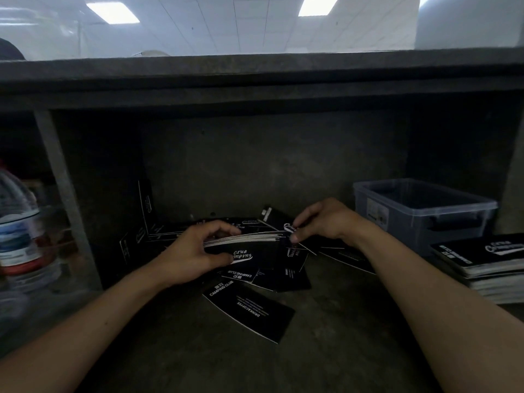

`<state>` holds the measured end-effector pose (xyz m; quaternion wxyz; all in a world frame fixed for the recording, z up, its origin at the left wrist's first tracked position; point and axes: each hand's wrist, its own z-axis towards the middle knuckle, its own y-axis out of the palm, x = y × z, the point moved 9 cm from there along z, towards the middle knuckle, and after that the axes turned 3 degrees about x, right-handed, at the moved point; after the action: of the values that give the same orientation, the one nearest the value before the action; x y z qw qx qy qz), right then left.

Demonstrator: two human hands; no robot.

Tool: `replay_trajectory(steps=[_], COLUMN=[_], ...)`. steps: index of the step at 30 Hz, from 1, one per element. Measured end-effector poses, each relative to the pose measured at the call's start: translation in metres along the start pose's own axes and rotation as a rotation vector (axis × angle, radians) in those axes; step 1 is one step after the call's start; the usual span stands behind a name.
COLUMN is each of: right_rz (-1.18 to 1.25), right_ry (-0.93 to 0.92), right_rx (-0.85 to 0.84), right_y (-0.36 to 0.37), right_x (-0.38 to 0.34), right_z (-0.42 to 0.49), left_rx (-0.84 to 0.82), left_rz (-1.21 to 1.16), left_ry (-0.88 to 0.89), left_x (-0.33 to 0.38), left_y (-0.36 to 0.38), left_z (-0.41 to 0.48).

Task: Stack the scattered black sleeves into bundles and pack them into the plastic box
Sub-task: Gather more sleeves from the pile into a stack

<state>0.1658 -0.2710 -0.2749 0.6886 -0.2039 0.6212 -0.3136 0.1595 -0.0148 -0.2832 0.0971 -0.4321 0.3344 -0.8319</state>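
Note:
Several flat black sleeves with white print [249, 310] lie scattered on the dark shelf floor in the middle of the view. My left hand [195, 253] grips a thick bundle of stacked sleeves [255, 248], thumb below and fingers over its top edge. Just right of the bundle, my right hand [320, 222] pinches a single black sleeve [279, 221] between thumb and fingertips. The clear plastic box [422, 214] stands at the right, apart from both hands; what it holds is too dark to tell.
A stacked pile of black sleeves [482, 262] sits at the right edge in front of the box. A plastic water bottle [19, 231] stands at the far left behind a metal post [62, 188]. A dark shelf board [255, 78] hangs overhead.

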Motion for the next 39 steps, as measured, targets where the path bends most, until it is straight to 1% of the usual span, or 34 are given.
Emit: replay_trajectory(steps=[3, 5, 9, 12, 13, 14, 16, 17, 18, 19, 20, 21, 22, 23, 24, 25, 26, 28, 30, 32, 35, 39], right_rz=[-0.034, -0.059, -0.089, -0.074, -0.027, 0.077, 0.425, 0.623, 0.766, 0.812, 0.708, 0.448, 0.11, -0.178, -0.375, -0.449, -0.458, -0.437, -0.387, -0.359, -0.445, -0.481], right_ry=[-0.068, -0.094, -0.164, -0.213, -0.201, -0.161, -0.093, -0.081, -0.069, -0.06, -0.07, -0.098, -0.137, -0.149, -0.115, -0.066, -0.045, -0.081, -0.093, -0.058, -0.009, 0.013], right_rx=[-0.116, -0.161, -0.149, -0.178, -0.206, -0.26, -0.38, -0.379, -0.297, -0.155, 0.034, 0.208, 0.246, 0.153, 0.023, -0.072, -0.111, -0.106, -0.064, 0.013, 0.101, 0.077], right_y=[0.011, 0.016, 0.016, 0.022, 0.025, 0.03, 0.04, 0.038, 0.029, 0.018, 0.004, -0.009, -0.007, 0.008, 0.025, 0.036, 0.039, 0.038, 0.031, 0.022, 0.014, 0.017], right_x=[-0.009, -0.012, -0.019, -0.025, -0.026, -0.025, -0.031, -0.037, -0.037, -0.03, -0.02, -0.013, -0.008, -0.002, 0.011, 0.021, 0.025, 0.016, 0.011, 0.014, 0.019, 0.016], right_z=[-0.005, -0.007, -0.008, -0.008, -0.009, -0.011, -0.018, -0.018, -0.013, -0.005, 0.001, 0.003, 0.007, 0.009, 0.01, 0.009, 0.009, 0.008, 0.01, 0.011, 0.012, 0.01], left_rx=[0.022, 0.021, 0.038, 0.045, 0.04, 0.03, 0.008, 0.0, -0.005, -0.011, -0.019, -0.027, -0.031, -0.031, -0.024, -0.017, -0.011, 0.002, -0.004, -0.031, -0.056, -0.086], left_rz=[-0.021, -0.016, -0.068, -0.095, -0.107, -0.11, -0.105, -0.11, -0.119, -0.126, -0.124, -0.115, -0.104, -0.097, -0.092, -0.09, -0.087, -0.069, -0.065, -0.08, -0.092, -0.071], left_ry=[-0.038, -0.05, -0.049, -0.052, -0.051, -0.041, -0.019, -0.015, -0.016, -0.016, -0.014, -0.012, -0.01, -0.008, -0.006, -0.007, -0.009, -0.001, 0.003, 0.0, 0.007, 0.02], left_x=[-0.005, -0.008, -0.008, -0.005, -0.005, -0.004, -0.002, -0.001, -0.001, 0.0, 0.001, 0.002, 0.003, 0.003, 0.002, 0.002, 0.001, 0.002, 0.003, 0.005, 0.007, 0.008], left_y=[-0.001, 0.0, -0.001, 0.0, 0.0, 0.001, 0.002, 0.002, 0.002, 0.003, 0.004, 0.005, 0.006, 0.006, 0.005, 0.003, 0.003, 0.002, 0.003, 0.006, 0.009, 0.011], left_z=[0.001, 0.001, 0.002, 0.002, 0.002, 0.002, 0.001, 0.001, 0.001, 0.0, 0.0, -0.001, -0.001, -0.001, -0.001, -0.001, -0.001, -0.001, -0.001, -0.002, -0.003, -0.003])
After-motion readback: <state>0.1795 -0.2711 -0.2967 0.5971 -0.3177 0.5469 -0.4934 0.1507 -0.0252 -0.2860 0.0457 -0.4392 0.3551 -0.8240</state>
